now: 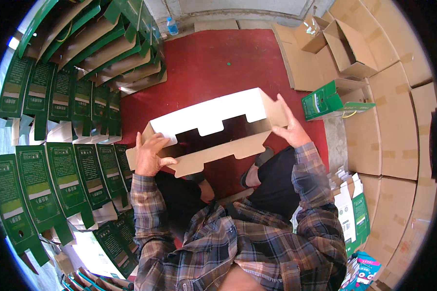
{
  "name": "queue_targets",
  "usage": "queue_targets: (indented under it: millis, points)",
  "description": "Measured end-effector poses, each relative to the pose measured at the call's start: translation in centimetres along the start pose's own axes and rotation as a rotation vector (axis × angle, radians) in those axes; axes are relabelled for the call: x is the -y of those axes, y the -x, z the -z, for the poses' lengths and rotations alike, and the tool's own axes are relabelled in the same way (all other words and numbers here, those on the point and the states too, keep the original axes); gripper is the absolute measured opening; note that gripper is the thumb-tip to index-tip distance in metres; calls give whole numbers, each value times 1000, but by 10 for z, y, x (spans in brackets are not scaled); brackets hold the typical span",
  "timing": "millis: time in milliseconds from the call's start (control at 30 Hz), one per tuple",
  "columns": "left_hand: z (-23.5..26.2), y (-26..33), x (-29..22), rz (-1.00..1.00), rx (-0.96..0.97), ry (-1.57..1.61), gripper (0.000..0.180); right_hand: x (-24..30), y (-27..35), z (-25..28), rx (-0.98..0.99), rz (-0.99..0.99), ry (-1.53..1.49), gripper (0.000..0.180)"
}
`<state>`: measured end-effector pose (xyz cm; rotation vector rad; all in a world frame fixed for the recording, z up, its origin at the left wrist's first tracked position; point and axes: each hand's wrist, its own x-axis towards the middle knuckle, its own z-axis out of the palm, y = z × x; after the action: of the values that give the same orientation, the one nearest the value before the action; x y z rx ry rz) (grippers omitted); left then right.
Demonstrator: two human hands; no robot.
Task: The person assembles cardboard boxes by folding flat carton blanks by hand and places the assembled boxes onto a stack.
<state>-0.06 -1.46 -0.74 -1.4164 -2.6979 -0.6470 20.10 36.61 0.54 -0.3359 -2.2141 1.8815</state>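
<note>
Between my two hands, above my knees, is a cardboard carton (206, 111) with a white outer panel and brown inner faces. Its near side gapes, and notched flaps edge the opening. My left hand (152, 153) grips the carton's left end, thumb on the lower brown flap and fingers over the end flap. At the opposite end my right hand (292, 127) holds the brown side flap, its thumb on the near corner and its fingers behind the edge. The carton's far face is hidden from me.
Rows of green cartons (59, 179) stand stacked at the left. Red carpet (218, 63) covers the floor ahead. On the right are an open green carton (325, 102), an open brown box (349, 48) and a wall of brown boxes (393, 126). A water bottle (172, 26) stands at the far wall.
</note>
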Motion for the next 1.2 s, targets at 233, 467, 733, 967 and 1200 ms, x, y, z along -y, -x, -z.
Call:
queue_targets:
  millis: [233, 467, 733, 967, 1200]
  points:
    - [1, 2, -6, 4, -27, -40, 78, -5, -12, -8, 248, -125, 83, 58]
    - [21, 29, -38, 184, -434, -211, 62, -9, -11, -20, 255, -30, 536, 50]
    - [-1, 55, -54, 388, -487, 505, 133, -6, -11, -22, 308, -33, 561, 54]
    - [-23, 24, -52, 190, -118, 190, 107, -5, -9, -21, 311, -51, 565, 55]
    - [-37, 5, -56, 303, -301, 274, 84, -11, -16, -23, 168, -50, 523, 47]
